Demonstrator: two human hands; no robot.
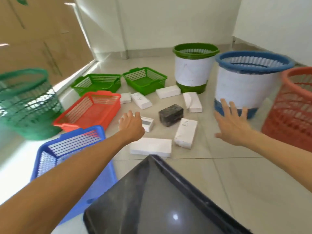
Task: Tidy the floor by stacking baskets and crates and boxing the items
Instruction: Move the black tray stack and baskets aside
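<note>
I have both arms stretched out over the tiled floor (236, 174). My left hand (130, 124) hangs loosely curled, holding nothing, above a white rectangular box (148, 123). My right hand (233, 122) is spread wide, fingers straight, just before the blue round plastic basket wrapped in white paper (249, 81). The red slatted plastic crate (91, 109) sits left of the scattered boxes

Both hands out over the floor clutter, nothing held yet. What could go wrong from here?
1. The right hand reaches with spread fingers toward the blue basket; the red basket stands close beside it, so a lift may knock it.
2. The left hand hovers over one white box among several scattered ones; a sweep could scatter its neighbours, such as the black packet.
</note>
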